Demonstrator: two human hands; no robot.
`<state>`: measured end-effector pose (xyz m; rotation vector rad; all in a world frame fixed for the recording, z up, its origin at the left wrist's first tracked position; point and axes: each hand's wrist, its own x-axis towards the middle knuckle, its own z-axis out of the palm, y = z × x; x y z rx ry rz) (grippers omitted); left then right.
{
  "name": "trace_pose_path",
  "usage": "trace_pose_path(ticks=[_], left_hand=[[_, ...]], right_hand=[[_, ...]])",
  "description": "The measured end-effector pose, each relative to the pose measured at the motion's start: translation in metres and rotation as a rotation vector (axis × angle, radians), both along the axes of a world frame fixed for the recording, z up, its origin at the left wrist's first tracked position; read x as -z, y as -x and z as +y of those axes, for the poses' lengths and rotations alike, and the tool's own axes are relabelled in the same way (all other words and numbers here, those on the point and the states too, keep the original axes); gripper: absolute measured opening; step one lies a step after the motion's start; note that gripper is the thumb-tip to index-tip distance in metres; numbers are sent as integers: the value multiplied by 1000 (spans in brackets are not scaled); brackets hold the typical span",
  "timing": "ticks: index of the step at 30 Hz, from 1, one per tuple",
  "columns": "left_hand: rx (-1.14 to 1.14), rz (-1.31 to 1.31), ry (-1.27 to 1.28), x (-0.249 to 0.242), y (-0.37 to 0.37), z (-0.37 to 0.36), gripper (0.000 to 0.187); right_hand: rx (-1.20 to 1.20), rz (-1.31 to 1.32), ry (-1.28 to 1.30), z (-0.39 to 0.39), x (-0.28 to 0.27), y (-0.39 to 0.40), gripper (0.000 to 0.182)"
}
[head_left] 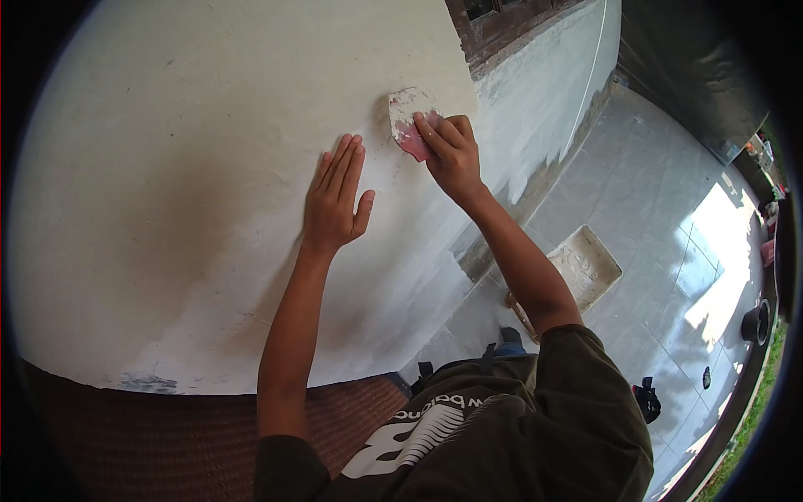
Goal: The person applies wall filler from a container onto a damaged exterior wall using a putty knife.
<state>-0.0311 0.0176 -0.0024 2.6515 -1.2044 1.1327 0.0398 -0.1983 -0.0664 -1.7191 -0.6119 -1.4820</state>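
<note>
Flat against the pale wall [251,92] lies my left hand [336,197], fingers stretched out and thumb apart. To its right and a little higher, my right hand [454,159] grips a pink putty scraper [410,125] that is smeared with white filler. The scraper's broad face is at the wall surface, close to the wall's corner edge. My fingers press on its back, and part of it is hidden behind them. Darker, damp-looking patches show on the wall left of my left hand.
A filler-smeared tray [588,266] rests on the grey tiled floor [644,209] below my right forearm. A brown window frame [510,29] is at the top. A black pot [755,322] stands at the far right, and brown woven matting [167,435] lies at lower left.
</note>
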Motion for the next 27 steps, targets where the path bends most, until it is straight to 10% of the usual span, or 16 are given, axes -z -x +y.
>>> trace_pose_path(ticks=[21, 27], left_hand=[[-28, -47, -64, 7, -6, 3, 55], [-14, -61, -46, 8, -4, 4, 57]], right_hand=[[-377, 280, -227, 47, 60, 48, 61], [6, 109, -142, 27, -1, -11, 61]])
